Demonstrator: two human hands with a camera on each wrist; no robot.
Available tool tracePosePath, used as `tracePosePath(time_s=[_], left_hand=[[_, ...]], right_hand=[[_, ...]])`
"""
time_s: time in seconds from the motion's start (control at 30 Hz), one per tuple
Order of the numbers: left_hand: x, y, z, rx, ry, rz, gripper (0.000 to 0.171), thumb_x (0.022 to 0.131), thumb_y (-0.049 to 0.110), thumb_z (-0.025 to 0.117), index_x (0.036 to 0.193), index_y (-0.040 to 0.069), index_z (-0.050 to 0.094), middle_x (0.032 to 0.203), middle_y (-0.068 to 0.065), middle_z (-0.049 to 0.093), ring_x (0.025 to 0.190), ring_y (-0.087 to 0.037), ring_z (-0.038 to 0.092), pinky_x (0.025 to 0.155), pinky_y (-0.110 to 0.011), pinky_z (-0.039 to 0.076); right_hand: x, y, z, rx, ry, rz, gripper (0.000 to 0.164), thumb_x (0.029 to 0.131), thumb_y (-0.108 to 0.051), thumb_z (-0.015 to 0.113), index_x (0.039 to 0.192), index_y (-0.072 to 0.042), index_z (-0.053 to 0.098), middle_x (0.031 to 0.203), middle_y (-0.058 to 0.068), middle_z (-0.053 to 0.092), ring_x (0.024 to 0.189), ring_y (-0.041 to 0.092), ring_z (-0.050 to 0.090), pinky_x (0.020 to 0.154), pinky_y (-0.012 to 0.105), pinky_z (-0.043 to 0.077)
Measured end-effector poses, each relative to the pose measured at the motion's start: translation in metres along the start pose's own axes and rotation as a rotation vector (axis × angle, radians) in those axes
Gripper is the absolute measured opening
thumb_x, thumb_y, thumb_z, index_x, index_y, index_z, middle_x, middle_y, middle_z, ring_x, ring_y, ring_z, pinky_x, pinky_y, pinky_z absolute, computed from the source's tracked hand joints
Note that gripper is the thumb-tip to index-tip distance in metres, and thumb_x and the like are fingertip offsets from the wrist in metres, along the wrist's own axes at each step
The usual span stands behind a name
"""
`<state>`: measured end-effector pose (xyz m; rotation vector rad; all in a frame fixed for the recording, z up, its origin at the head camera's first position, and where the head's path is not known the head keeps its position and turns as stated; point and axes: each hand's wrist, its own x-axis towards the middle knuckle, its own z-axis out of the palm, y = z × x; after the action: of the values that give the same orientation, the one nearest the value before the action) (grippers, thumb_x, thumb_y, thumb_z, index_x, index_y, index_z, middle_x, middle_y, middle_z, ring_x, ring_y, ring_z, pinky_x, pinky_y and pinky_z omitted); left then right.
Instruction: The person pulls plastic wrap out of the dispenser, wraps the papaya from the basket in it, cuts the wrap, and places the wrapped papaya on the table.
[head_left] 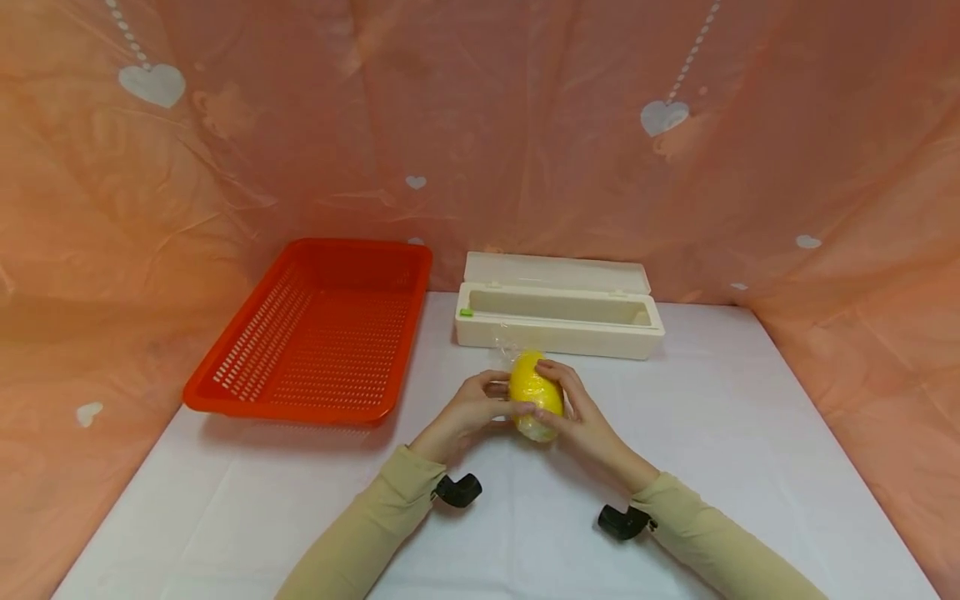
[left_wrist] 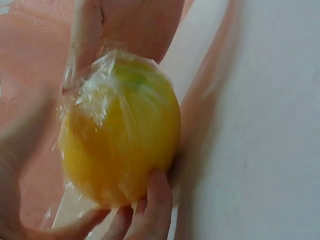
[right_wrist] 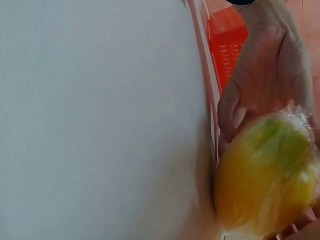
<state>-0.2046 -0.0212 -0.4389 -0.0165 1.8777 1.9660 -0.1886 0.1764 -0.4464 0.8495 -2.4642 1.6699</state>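
A yellow fruit with a greenish end, wrapped in clear cling film, is between both hands above the white tabletop. From the left side, my left hand holds it between thumb and fingers; those fingertips lie on the wrapped surface in the left wrist view. My right hand grips the other side, its fingers curved over the top and its thumb near the lower front. Loose film sticks up at the far end of the fruit. Part of the right hand is hidden behind the fruit in the left wrist view.
Behind the hands stands a long white box with its lid raised and a small green piece at its left. To the left sits a red perforated basket. A pink heart-patterned curtain hangs around the table.
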Motion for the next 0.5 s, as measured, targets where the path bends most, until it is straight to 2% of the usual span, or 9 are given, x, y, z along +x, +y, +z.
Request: tracePosePath(time_s=[0.23, 0.5], left_hand=[[0.000, -0.001, 0.004, -0.040, 0.027, -0.063, 0.069, 0.076, 0.014, 0.082, 0.132, 0.003, 0.043, 0.124, -0.017, 0.050, 0.101, -0.029, 0.058, 0.082, -0.040, 0.054], [-0.003, 0.006, 0.007, -0.077, 0.024, -0.108, 0.074, 0.076, 0.008, 0.080, 0.134, 0.004, 0.036, 0.127, -0.017, 0.044, 0.106, -0.031, 0.053, 0.087, -0.042, 0.052]], right_hand=[[-0.002, -0.001, -0.001, 0.069, -0.007, 0.027, 0.048, 0.092, 0.000, 0.059, 0.137, 0.001, 0.043, 0.148, 0.015, 0.031, 0.139, 0.032, 0.022, 0.112, 0.057, 0.010], [0.001, -0.033, -0.003, 0.086, -0.028, 0.058, 0.048, 0.090, 0.005, 0.060, 0.134, 0.007, 0.042, 0.147, 0.023, 0.030, 0.137, 0.039, 0.023, 0.111, 0.060, 0.011]])
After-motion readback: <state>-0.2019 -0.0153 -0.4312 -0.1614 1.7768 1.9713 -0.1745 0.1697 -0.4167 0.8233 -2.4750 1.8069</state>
